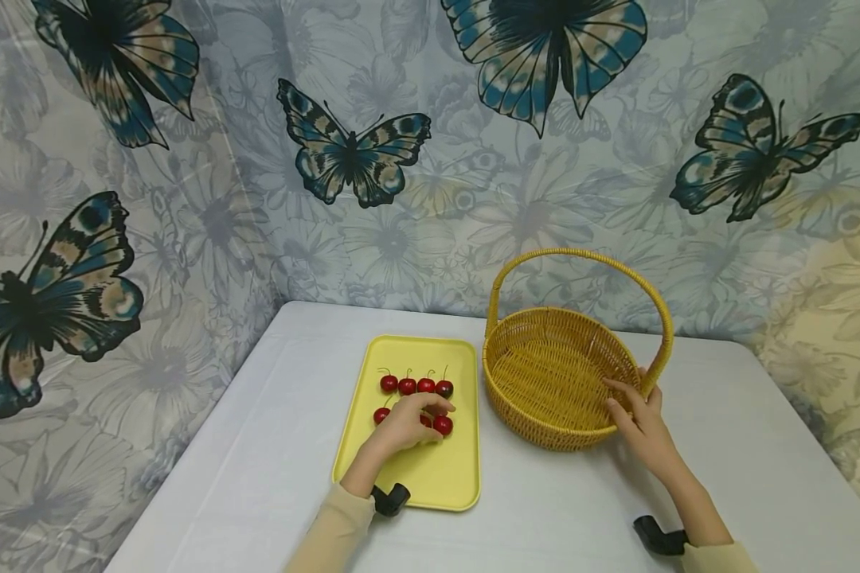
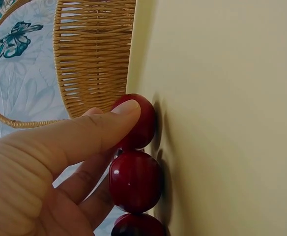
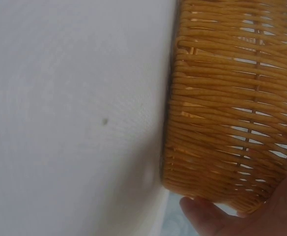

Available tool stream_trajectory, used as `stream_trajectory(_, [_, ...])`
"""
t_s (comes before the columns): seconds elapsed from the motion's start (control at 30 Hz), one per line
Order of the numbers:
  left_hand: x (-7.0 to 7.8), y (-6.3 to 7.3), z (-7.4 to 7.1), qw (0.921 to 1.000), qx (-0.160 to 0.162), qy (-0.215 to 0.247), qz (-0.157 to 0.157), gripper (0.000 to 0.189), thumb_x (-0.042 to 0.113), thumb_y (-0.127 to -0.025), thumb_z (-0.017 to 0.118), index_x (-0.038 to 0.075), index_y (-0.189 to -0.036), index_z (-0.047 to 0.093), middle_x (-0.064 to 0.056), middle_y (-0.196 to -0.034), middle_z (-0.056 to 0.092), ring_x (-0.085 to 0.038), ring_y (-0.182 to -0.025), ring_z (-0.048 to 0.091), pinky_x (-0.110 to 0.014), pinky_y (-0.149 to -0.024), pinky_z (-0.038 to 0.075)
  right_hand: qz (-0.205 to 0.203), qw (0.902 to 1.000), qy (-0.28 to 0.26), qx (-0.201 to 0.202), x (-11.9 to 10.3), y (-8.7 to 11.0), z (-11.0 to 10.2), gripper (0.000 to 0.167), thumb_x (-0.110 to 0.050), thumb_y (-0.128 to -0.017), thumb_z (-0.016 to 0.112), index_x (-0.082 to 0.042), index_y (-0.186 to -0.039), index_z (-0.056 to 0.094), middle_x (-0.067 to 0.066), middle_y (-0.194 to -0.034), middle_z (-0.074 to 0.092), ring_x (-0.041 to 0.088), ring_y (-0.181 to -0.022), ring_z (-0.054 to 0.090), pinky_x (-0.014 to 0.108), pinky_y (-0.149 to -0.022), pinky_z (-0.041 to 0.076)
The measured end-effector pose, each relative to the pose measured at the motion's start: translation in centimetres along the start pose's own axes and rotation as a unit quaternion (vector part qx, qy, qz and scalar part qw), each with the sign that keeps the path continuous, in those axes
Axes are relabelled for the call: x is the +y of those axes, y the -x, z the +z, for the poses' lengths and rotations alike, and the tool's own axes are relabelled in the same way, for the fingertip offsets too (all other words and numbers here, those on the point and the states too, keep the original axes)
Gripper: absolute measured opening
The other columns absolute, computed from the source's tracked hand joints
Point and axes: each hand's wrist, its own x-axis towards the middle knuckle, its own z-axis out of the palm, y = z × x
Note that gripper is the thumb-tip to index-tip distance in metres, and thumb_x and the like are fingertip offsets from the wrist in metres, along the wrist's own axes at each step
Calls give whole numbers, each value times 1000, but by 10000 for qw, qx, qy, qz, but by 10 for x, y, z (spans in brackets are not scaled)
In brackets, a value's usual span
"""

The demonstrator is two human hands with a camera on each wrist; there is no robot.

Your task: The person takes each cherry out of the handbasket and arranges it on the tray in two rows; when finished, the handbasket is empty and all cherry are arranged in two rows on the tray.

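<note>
In the head view, my left hand (image 1: 406, 422) is over a yellow tray (image 1: 437, 485) holding two rows of dark red cherries with stems. The left wrist view shows its thumb on the end cherry (image 2: 141, 123) of the nearer row, fingers on the far side, pinching it. The neighbouring cherry (image 2: 135, 182) lies right beside it. My right hand (image 1: 645, 430) grips the right rim of a round wicker basket (image 1: 545, 390), close to the foot of its tall handle. From the right wrist, the woven side (image 3: 227, 108) shows with fingertips at its edge.
Farther back on the tray, a row of several cherries (image 1: 407, 387) runs crosswise. Both tray and basket stand on a white-covered table (image 1: 258, 477), the basket to the tray's right. Behind the table hangs a butterfly-patterned cloth (image 1: 401, 239).
</note>
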Motion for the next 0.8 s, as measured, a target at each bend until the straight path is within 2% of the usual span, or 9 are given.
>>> stream_trajectory(0.47, [1,1,-1,10000,-28,2,45,41,3,-71,78,15,-108,67,3,-104,64,-13,-89,58,-21,-64,50,-13,10000,27,42,2,1,0,38,-19,-98,44,-1,-131,46,26,-150,-9,53,-134,0,79,-77,27])
stream_trajectory(0.63, [2,1,-1,10000,-59,56,0,40,3,-72,77,15,-108,67,1,-104,63,-15,-90,59,-22,-64,50,54,10000,2,2,3,1,0,41,-21,-98,44,-3,-135,43,27,-150,-12,50,-136,-5,80,-78,24])
stream_trajectory(0.73, [2,1,-1,10000,-58,69,3,39,3,-72,77,15,-109,67,0,-105,63,-15,-91,59,-22,-65,50,74,10000,1,6,3,0,0,43,-22,-98,45,-4,-137,40,29,-149,-12,53,-134,-3,80,-78,24])
stream_trajectory(0.8, [3,2,-1,10000,-52,69,5,39,4,-73,77,15,-109,67,0,-106,63,-16,-93,59,-22,-67,50,44,9999,64,87,2,0,0,44,-21,-97,47,-6,-138,40,30,-148,-10,59,-130,6,80,-76,26])
